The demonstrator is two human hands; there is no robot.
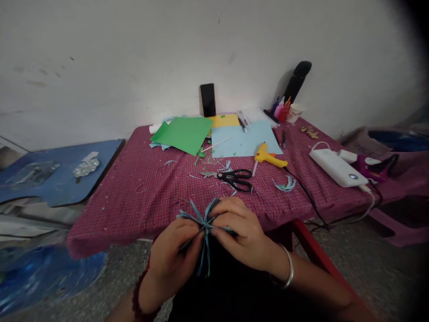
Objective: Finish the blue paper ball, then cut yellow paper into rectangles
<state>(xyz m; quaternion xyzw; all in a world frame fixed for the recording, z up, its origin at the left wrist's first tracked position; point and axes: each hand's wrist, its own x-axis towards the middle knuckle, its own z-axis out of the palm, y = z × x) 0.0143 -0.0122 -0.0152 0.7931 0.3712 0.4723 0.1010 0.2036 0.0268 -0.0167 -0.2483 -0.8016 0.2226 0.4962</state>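
Observation:
A light blue paper flower (205,222), made of narrow strips spreading from one centre, is held just off the table's front edge. My left hand (174,250) pinches it from the left, thumb and fingers close to the centre. On the other side my right hand (243,232) grips its strips between thumb and fingers. Parts of the flower are hidden behind the fingers. Beyond the hands lie black-handled scissors (231,175), blades pointing left, among blue paper scraps. A yellow glue gun (268,157) with a glue stick in it rests to their right.
Green paper (184,132) and light blue paper (246,139) lie towards the wall, where a phone (208,100) leans. A white power bank (338,167), cables, glue bottles (284,110) and a paper cup (295,112) are on the right. A blue board (63,165) stands left.

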